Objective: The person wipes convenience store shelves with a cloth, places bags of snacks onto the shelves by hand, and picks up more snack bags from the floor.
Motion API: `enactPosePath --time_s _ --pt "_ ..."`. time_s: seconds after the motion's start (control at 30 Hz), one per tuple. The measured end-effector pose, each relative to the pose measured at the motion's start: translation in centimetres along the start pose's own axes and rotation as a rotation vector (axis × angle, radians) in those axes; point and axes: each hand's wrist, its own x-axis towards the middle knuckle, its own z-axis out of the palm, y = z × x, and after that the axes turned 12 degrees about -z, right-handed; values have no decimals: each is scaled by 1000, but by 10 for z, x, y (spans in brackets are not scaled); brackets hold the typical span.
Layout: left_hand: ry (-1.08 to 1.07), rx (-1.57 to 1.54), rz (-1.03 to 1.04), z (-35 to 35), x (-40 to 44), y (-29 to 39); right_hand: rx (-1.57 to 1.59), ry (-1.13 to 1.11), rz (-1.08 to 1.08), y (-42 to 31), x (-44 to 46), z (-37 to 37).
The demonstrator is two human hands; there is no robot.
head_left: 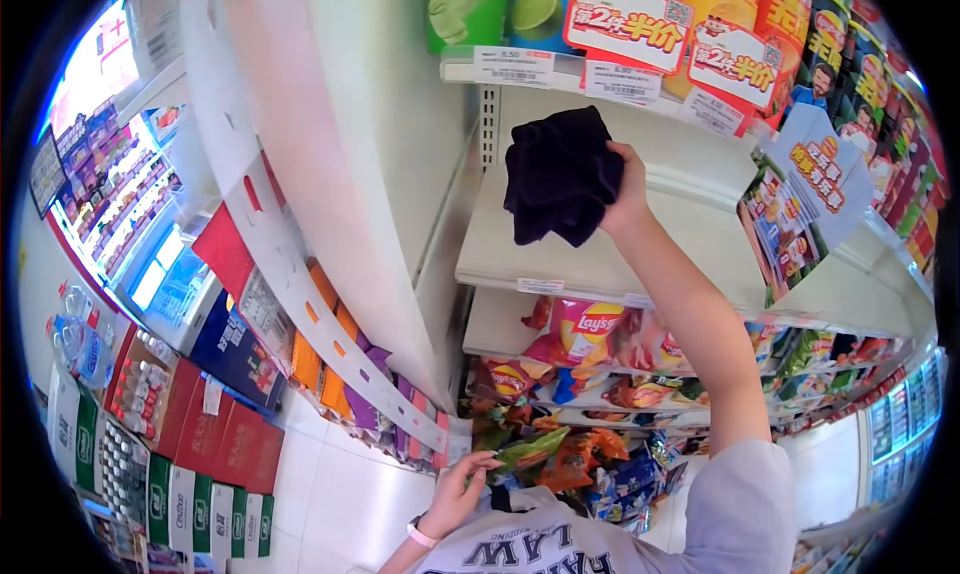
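My right hand (628, 189) grips a bunched dark cloth (562, 174), fingers closed on its right edge. The cloth is held up over the pale shelf (690, 239), and I cannot tell whether it touches the surface. Lower down, my left hand (460, 489) hangs near my shirt front with its fingers loosely bent and apart. Nothing shows in it, and a pale band circles its wrist. Just beyond its fingertips, snack bags (535, 449) sit on a low shelf.
Chip canisters (535, 14) line the shelf above, with price cards (625, 29) along its edge. A cardboard display (800, 199) leans out at right. Lower shelves carry chip bags (590, 329). A white upright panel (370, 154) rises at left, with stacked cartons (225, 439) beyond it.
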Motion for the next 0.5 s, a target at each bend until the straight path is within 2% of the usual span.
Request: enactPosePath --time_s 0.17,0.27,0.33,0.5 --pt "-94 42 -6 9 8 -4 28 -126 9 -34 -33 -13" --pt "-117 49 6 15 12 -4 -368 89 -99 -63 -40 -45" --pt "-136 21 -7 20 16 -11 -677 443 -181 -97 -27 -91" --pt "-127 -21 -28 31 24 -21 -582 723 -514 -252 -29 -184"
